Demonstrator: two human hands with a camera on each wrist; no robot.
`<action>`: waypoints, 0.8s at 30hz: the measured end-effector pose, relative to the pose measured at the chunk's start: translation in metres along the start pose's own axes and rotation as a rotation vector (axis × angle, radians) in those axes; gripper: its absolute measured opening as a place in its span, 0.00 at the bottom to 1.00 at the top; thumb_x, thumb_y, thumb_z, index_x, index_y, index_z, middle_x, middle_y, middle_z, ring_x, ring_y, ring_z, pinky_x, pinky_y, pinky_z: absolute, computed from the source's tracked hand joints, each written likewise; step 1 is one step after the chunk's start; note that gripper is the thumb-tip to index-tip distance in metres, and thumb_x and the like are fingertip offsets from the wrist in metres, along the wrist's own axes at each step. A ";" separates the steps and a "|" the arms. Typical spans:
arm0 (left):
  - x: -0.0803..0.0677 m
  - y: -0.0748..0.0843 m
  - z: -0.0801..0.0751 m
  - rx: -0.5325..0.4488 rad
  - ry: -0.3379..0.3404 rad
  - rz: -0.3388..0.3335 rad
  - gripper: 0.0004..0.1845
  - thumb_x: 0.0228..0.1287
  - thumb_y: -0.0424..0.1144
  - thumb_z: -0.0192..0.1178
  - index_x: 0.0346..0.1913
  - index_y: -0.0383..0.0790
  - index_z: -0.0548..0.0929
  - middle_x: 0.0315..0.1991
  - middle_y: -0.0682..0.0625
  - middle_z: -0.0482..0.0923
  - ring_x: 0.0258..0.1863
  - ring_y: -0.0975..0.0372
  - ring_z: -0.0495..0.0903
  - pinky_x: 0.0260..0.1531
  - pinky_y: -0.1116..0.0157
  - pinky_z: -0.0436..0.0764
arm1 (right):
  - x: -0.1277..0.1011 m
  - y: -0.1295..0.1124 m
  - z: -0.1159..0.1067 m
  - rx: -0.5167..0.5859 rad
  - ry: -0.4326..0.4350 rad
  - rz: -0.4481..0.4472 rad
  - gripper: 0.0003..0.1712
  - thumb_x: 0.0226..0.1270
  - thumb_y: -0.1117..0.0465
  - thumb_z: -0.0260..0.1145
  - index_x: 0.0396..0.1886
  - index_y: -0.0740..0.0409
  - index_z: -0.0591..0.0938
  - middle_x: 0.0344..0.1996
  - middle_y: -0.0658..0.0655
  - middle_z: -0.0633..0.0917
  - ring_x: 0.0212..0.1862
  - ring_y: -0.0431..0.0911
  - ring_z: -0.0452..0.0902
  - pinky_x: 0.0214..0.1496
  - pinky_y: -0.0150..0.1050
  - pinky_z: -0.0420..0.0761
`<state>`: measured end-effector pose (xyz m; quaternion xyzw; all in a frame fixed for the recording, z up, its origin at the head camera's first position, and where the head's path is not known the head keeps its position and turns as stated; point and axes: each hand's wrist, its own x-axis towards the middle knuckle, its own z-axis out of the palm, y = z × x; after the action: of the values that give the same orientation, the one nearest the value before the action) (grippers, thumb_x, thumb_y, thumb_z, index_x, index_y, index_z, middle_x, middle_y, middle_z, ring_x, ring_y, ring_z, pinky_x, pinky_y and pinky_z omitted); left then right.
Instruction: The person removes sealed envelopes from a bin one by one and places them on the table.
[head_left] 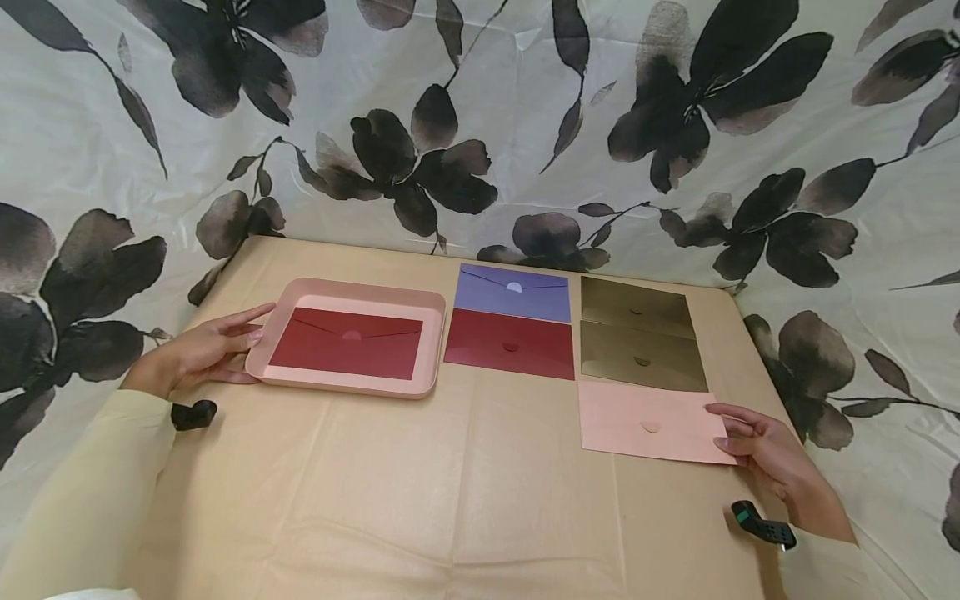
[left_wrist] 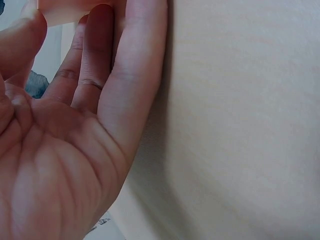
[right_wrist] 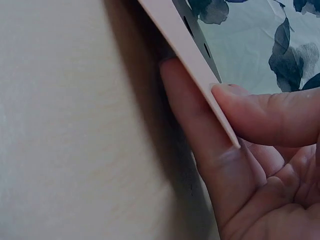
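Observation:
On the left of the table lies a pink tray (head_left: 345,388) with a dark red envelope (head_left: 345,354) inside. My left hand (head_left: 206,350) grips the tray's left edge, the thumb near the rim; in the left wrist view a bit of the pink tray (left_wrist: 75,11) shows between thumb and fingers. At the right, my right hand (head_left: 772,454) pinches the right end of a pink envelope (head_left: 637,425). The right wrist view shows that envelope (right_wrist: 192,70) edge-on, thumb on one face and fingers under the other, slightly off the table.
A blue envelope (head_left: 510,292) lies behind another dark red envelope (head_left: 510,346) in the middle. Two olive-brown envelopes (head_left: 637,304) lie right of them, beyond the pink one. A tan cover (head_left: 420,500) spreads over the table; floral cloth (head_left: 525,125) stands behind it.

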<state>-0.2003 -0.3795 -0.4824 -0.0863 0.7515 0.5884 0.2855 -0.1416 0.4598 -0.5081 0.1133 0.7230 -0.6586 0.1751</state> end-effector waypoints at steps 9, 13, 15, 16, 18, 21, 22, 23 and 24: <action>-0.001 -0.001 0.000 -0.012 -0.015 0.015 0.41 0.80 0.47 0.55 0.83 0.72 0.44 0.58 0.68 0.69 0.51 0.72 0.83 0.56 0.47 0.87 | 0.003 0.000 0.000 -0.037 0.010 0.026 0.29 0.67 0.74 0.68 0.52 0.32 0.88 0.22 0.42 0.68 0.32 0.35 0.76 0.34 0.26 0.83; -0.001 0.000 -0.001 -0.021 -0.010 0.009 0.41 0.79 0.48 0.56 0.83 0.73 0.45 0.57 0.69 0.72 0.51 0.71 0.83 0.56 0.47 0.86 | 0.003 -0.001 0.001 -0.048 0.017 0.039 0.29 0.68 0.74 0.68 0.52 0.32 0.88 0.22 0.42 0.68 0.32 0.36 0.74 0.34 0.26 0.82; 0.000 -0.001 -0.001 -0.024 -0.011 0.007 0.41 0.79 0.48 0.56 0.83 0.72 0.44 0.58 0.68 0.70 0.52 0.70 0.83 0.56 0.46 0.86 | 0.003 -0.001 0.001 -0.047 0.018 0.047 0.29 0.68 0.74 0.68 0.52 0.32 0.88 0.22 0.42 0.69 0.32 0.36 0.74 0.34 0.26 0.82; 0.000 -0.001 -0.001 -0.024 -0.010 0.006 0.41 0.79 0.48 0.56 0.83 0.73 0.45 0.58 0.67 0.70 0.52 0.70 0.83 0.56 0.46 0.86 | 0.003 -0.002 0.001 -0.048 0.020 0.052 0.29 0.68 0.74 0.68 0.52 0.31 0.88 0.22 0.42 0.69 0.32 0.36 0.75 0.34 0.25 0.82; 0.001 -0.001 -0.001 -0.021 -0.008 0.006 0.41 0.79 0.48 0.56 0.83 0.73 0.45 0.60 0.64 0.68 0.52 0.70 0.83 0.56 0.46 0.86 | 0.002 -0.003 0.001 -0.056 0.024 0.060 0.29 0.68 0.74 0.69 0.52 0.31 0.88 0.22 0.42 0.69 0.31 0.36 0.74 0.33 0.25 0.81; 0.001 -0.001 -0.001 -0.011 -0.004 0.006 0.41 0.80 0.47 0.56 0.83 0.72 0.44 0.60 0.64 0.68 0.52 0.69 0.84 0.56 0.47 0.86 | 0.002 -0.003 0.001 -0.072 0.031 0.068 0.29 0.67 0.73 0.69 0.52 0.31 0.88 0.21 0.42 0.68 0.32 0.36 0.74 0.33 0.25 0.80; 0.002 -0.001 -0.001 -0.008 -0.002 0.007 0.41 0.80 0.47 0.56 0.83 0.72 0.44 0.59 0.64 0.68 0.51 0.69 0.84 0.56 0.47 0.86 | 0.002 -0.004 0.001 -0.079 0.034 0.070 0.29 0.67 0.73 0.69 0.52 0.31 0.88 0.21 0.42 0.68 0.33 0.35 0.75 0.34 0.25 0.81; 0.002 -0.001 -0.001 -0.009 -0.003 0.007 0.41 0.80 0.47 0.55 0.83 0.72 0.44 0.59 0.65 0.69 0.52 0.69 0.84 0.56 0.47 0.87 | 0.002 -0.004 0.001 -0.080 0.035 0.071 0.29 0.67 0.73 0.69 0.52 0.31 0.89 0.21 0.41 0.70 0.34 0.35 0.77 0.35 0.25 0.82; 0.001 -0.001 -0.001 -0.010 -0.003 0.007 0.41 0.80 0.47 0.55 0.83 0.72 0.44 0.58 0.66 0.70 0.51 0.69 0.84 0.55 0.48 0.87 | 0.002 -0.004 0.001 -0.079 0.035 0.071 0.29 0.67 0.74 0.69 0.52 0.31 0.89 0.21 0.42 0.72 0.36 0.34 0.80 0.37 0.25 0.84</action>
<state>-0.2013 -0.3804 -0.4839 -0.0842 0.7485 0.5931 0.2844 -0.1447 0.4579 -0.5054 0.1433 0.7469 -0.6209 0.1899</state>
